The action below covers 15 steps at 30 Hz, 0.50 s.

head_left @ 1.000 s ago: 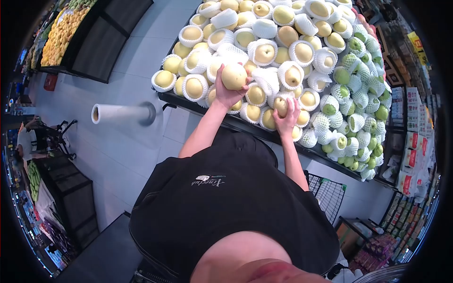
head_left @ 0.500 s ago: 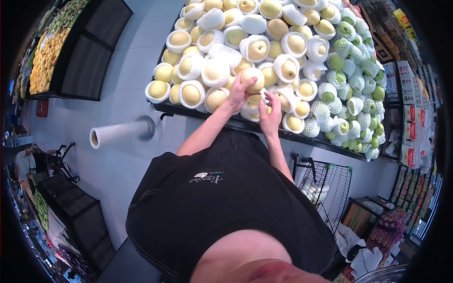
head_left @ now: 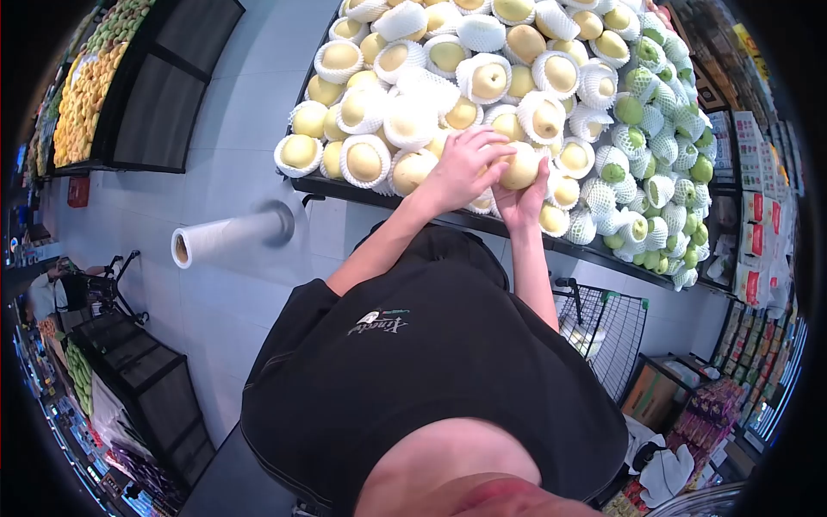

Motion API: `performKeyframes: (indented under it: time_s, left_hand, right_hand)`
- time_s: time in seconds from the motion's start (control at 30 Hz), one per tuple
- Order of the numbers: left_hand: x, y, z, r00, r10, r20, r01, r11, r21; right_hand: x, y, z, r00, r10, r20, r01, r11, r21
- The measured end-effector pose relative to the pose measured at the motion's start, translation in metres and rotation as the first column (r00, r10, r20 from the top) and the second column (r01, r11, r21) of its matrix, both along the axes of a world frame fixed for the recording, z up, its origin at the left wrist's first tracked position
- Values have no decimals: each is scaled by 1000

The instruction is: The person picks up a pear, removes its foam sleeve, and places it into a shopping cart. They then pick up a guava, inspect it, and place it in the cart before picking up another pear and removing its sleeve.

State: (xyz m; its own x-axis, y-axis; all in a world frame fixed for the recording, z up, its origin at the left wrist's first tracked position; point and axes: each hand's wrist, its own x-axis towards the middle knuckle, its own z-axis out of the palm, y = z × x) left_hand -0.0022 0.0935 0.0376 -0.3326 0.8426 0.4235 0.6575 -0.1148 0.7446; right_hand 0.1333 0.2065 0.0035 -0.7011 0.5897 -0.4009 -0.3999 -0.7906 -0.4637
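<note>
A round pale-yellow pear [head_left: 519, 169], without a foam sleeve, sits in my right hand [head_left: 523, 200], which cups it from below with the thumb up along its right side. My left hand [head_left: 469, 171] is just left of the pear, its fingers stretched out and apart with the tips right at the pear's edge. Both hands are over the front edge of a display of yellow pears [head_left: 363, 161], most of them in white foam net sleeves [head_left: 482, 33].
Green fruit in foam nets [head_left: 659, 146] fills the display's right side. A roll of plastic bags [head_left: 220, 239] juts out at left. A black wire cart [head_left: 607, 332] stands at lower right. Another fruit stand [head_left: 159, 95] is far left, with a person [head_left: 47, 293] below it.
The pear has passed from my left hand to my right and moved rightward and slightly down. My left hand has let go, its fingers now stretched toward the pear. The view has shifted slightly.
</note>
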Motion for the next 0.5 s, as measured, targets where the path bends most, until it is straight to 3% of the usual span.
performKeyframes:
  time_s: [0.03, 0.07, 0.17, 0.3, 0.43, 0.5]
  left_hand:
    - [-5, -4, -1, 999, 32, -32, -33, 999, -22]
    - [-12, -2, -22, 994, 93, 62, -94, 995, 14]
    - [-12, -8, -43, 983, 154, -97, -167, 976, -143]
    - [1, 9, -65, 932, 135, -338, -218, 950, -223]
    - [-3, 23, -84, 937, 129, -324, -225, 934, -279]
    - [-6, 30, -95, 916, 168, -365, -254, 946, -203]
  right_hand:
    - [6, 3, -5, 998, 51, -38, -52, 999, -4]
    - [14, 11, -12, 992, 99, -79, -99, 995, -5]
    - [34, 18, -18, 988, 143, -59, -144, 989, -20]
    - [47, 18, -16, 988, 153, -22, -153, 988, 4]
    - [51, 14, -17, 985, 170, -16, -166, 975, 145]
    - [53, 15, -18, 981, 188, 38, -192, 950, 248]
